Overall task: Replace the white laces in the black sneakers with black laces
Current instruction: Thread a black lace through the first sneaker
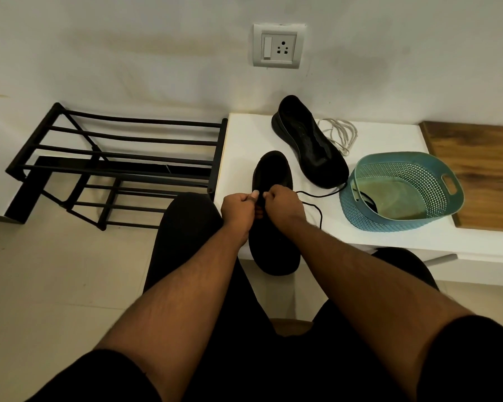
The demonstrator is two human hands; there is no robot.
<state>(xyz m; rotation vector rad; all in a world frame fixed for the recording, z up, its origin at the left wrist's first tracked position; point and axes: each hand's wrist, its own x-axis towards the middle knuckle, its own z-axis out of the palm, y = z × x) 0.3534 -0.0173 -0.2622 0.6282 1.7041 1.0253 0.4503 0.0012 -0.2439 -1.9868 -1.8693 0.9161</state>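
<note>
Both hands, the left hand and right hand, are pinching the limp black lace over the near sneaker; gripping its stiff tip is probably easiest.

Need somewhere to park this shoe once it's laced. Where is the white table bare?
Bare: the white table left of the far sneaker, and its near strip in front of the teal basket. Crowded: the middle, with the near sneaker, black lace, white laces and both hands.

No readable text, label, brand or number shows on anything in view.
</note>
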